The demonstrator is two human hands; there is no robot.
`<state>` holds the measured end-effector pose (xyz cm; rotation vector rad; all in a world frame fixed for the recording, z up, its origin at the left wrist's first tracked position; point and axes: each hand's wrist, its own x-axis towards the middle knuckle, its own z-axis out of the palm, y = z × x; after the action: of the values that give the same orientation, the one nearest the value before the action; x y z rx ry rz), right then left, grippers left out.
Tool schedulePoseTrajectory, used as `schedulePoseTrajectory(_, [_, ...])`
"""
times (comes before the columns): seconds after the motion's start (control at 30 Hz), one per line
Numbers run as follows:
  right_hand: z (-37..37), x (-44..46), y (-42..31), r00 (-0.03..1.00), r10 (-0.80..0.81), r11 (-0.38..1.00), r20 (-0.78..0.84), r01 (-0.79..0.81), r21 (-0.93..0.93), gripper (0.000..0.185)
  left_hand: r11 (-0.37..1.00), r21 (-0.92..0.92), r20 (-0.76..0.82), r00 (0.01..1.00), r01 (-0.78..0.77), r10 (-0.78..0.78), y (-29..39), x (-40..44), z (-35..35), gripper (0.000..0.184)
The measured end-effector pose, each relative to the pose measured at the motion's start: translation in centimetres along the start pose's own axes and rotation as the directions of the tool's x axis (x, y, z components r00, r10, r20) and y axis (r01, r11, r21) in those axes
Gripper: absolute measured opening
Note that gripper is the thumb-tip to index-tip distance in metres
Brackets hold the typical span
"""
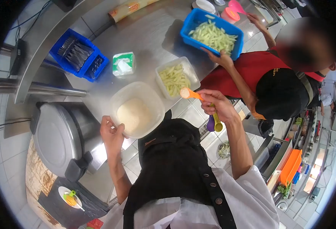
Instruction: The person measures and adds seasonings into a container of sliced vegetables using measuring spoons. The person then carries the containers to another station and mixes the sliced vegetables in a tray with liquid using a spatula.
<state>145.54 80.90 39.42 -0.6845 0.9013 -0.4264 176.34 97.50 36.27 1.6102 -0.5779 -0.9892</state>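
My left hand (113, 131) pinches the near rim of a translucent plastic tub (118, 97) holding white powder (132, 113). My right hand (219, 106) grips a set of measuring spoons by the handles. The orange measuring spoon (186, 92) points left and is filled with pale powder. A purple spoon (210, 124) and a yellow-green spoon (218, 125) hang below that hand. Just beyond the orange spoon stands a clear container (192, 78) of pale green vegetable strips (173, 79).
A co-worker in red (244, 63) steadies a blue tub (185, 35) of similar strips at the right. On the steel table (148, 45) are a green-and-white packet (123, 64) and a blue cutlery holder (84, 72). A large lidded steel pot (57, 135) stands at left.
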Motion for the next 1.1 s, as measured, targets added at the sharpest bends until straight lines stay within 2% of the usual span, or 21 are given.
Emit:
schedulePoseTrajectory(0.2, [-0.2,0.3,0.5,0.999,0.035,0.999,-0.018,-0.035,0.021,0.019,0.996,0.049,0.068,0.994,0.08,-0.083,-0.3,0.6,-0.1,0.021])
schedulePoseTrajectory(0.43, [-0.2,0.4,1.1,0.999,0.032,0.998,-0.038,-0.03,0.056,0.021,0.995,0.076,0.073,0.995,0.063,-0.068,-1.2,1.2,-0.3,0.015])
schedulePoseTrajectory(0.53, [-0.3,0.5,1.1,0.998,0.031,0.997,-0.057,-0.027,0.068,0.021,0.99,0.101,0.03,0.994,0.099,-0.102,-2.2,1.4,-0.6,0.012])
schedulePoseTrajectory(0.6, [-0.3,0.6,1.1,0.997,0.035,0.997,-0.062,-0.03,0.076,0.021,0.996,0.04,0.044,0.995,0.084,-0.086,-2.4,1.5,-0.5,0.01])
schedulePoseTrajectory(0.83, [-0.5,1.0,1.0,0.999,0.006,0.995,-0.042,-0.002,0.102,0.022,0.993,0.01,0.025,0.993,0.114,-0.114,-2.8,1.5,-0.3,0.01])
schedulePoseTrajectory(0.93, [-0.7,2.0,0.9,0.996,0.016,0.991,-0.089,-0.004,0.136,0.022,0.994,-0.038,0.016,0.994,0.106,-0.106,-3.2,1.5,-0.3,0.01])
schedulePoseTrajectory(1.03, [-0.1,2.9,0.1,0.986,-0.04,0.996,-0.165,0.052,0.073,0.022,0.993,-0.055,0.021,0.994,0.109,-0.108,-3.5,1.5,-0.2,0.011])
schedulePoseTrajectory(1.1, [-0.1,2.6,-0.2,0.987,-0.048,0.996,-0.156,0.059,0.067,0.022,0.998,-0.025,0.021,0.998,0.061,-0.061,-3.8,1.6,-0.3,0.011])
